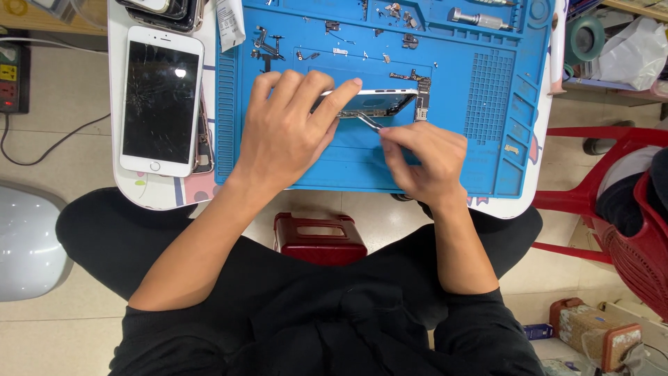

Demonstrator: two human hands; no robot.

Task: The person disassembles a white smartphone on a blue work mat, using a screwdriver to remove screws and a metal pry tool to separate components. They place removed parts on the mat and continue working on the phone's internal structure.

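The left hand (289,129) arches over the phone housing (372,102), its fingers (341,94) clamped on the near edge, tilting it off the blue mat (487,150). The right hand (426,163) is clenched on tweezers (370,122), whose tips touch the housing's underside just beyond the fingers.

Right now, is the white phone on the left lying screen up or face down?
Screen up: the white phone lies flat with its dark, cracked glass and round home button showing.
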